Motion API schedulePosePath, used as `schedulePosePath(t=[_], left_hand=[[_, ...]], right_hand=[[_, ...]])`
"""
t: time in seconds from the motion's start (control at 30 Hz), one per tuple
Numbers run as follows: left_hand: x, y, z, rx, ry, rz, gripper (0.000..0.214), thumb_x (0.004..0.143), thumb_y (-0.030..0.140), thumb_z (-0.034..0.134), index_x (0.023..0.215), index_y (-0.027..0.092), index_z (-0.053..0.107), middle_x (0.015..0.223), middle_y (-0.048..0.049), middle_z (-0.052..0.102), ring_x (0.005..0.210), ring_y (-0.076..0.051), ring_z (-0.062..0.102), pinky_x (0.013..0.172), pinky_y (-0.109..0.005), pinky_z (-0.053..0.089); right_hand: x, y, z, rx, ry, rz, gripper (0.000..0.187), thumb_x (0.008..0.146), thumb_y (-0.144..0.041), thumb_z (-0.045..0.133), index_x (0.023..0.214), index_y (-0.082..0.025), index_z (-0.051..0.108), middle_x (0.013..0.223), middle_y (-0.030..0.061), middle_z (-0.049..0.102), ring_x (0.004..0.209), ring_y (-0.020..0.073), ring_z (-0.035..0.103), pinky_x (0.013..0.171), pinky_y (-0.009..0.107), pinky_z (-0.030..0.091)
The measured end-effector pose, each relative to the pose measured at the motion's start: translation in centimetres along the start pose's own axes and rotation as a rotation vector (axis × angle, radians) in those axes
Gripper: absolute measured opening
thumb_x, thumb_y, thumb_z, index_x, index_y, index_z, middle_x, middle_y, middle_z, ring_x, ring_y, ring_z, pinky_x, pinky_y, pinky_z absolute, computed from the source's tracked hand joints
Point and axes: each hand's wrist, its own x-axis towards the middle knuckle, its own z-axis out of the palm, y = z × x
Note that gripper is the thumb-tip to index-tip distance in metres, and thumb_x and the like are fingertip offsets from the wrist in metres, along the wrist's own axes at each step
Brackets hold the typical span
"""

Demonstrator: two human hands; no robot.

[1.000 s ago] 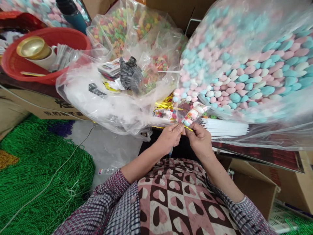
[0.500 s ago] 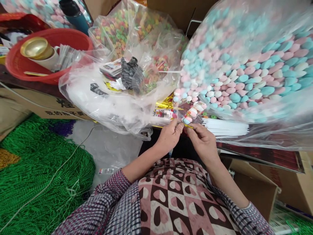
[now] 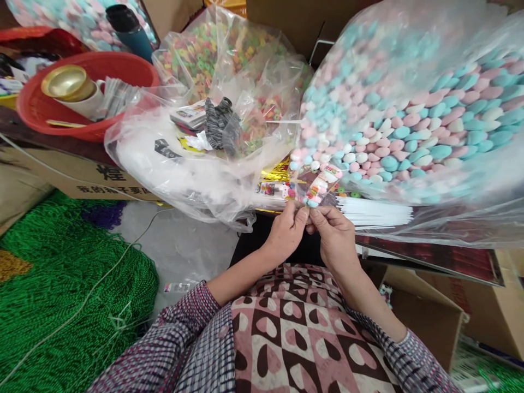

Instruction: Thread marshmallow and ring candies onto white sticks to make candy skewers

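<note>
A small clear plastic bag of pink, white and blue candy-like pieces stands up from my fingertips at the table's edge. My left hand pinches the bag's gathered neck between thumb and forefinger. Pressed against it from the other side, my right hand is also closed at the neck. Whatever thin thing may be between the right fingers is hidden. Just beyond the hands lie shiny gold strips and a small printed card packet.
A large clear bag of pastel pieces fills the right side. White strips lie below it. Bags of colourful rings and a red basin stand left. Green cord is heaped on the floor; an open carton sits right.
The right hand has moved slightly left and inward, closing up against the left hand. A gold tie seen between the fingers earlier is now hidden. The small bag stands a little more upright.
</note>
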Motion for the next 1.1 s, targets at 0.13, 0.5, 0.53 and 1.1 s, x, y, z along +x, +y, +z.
schedulePosePath(t=[0.13, 0.5, 0.53, 1.1], left_hand=[[0.5, -0.1, -0.6, -0.353, -0.16, -0.097, 0.03, 0.088, 0.037, 0.056, 0.113, 0.021, 0.056, 0.085, 0.0022, 0.062, 0.071, -0.011, 0.055, 0.068, -0.022, 0.045], [0.1, 5.0, -2.7, -0.566, -0.26, 0.154, 0.055, 0.091, 0.065, 0.037, 0.1, 0.022, 0.07, 0.092, -0.0082, 0.069, 0.101, -0.025, 0.062, 0.09, -0.04, 0.05], [-0.5, 5.6, -3.0, -0.473, -0.294, 0.233, 0.062, 0.092, 0.068, 0.032, 0.097, 0.022, 0.072, 0.095, -0.0093, 0.07, 0.108, -0.027, 0.06, 0.1, -0.044, 0.045], [-0.9, 5.0, -3.2, -0.41, -0.221, 0.135, 0.069, 0.091, 0.071, 0.028, 0.088, 0.018, 0.073, 0.071, -0.0046, 0.062, 0.073, -0.017, 0.056, 0.075, -0.03, 0.047]], right_hand=[[-0.1, -0.7, -0.1, -0.029, -0.019, 0.041, 0.02, 0.081, -0.038, 0.072, 0.076, -0.02, 0.064, 0.06, -0.0046, 0.056, 0.052, 0.0108, 0.051, 0.054, 0.025, 0.046], [-0.1, -2.8, -0.4, -0.483, -0.102, -0.141, 0.015, 0.086, -0.035, 0.06, 0.082, -0.021, 0.065, 0.066, -0.0015, 0.06, 0.058, 0.0135, 0.052, 0.055, 0.027, 0.044], [0.1, -3.2, -0.6, -0.551, -0.089, -0.198, 0.013, 0.085, -0.033, 0.061, 0.081, -0.021, 0.065, 0.067, -0.0011, 0.062, 0.06, 0.0144, 0.054, 0.057, 0.028, 0.045], [-1.3, -7.9, 0.1, -0.81, -0.084, -0.598, 0.012, 0.088, -0.024, 0.057, 0.079, -0.023, 0.064, 0.074, 0.002, 0.069, 0.064, 0.0161, 0.062, 0.061, 0.029, 0.047]])
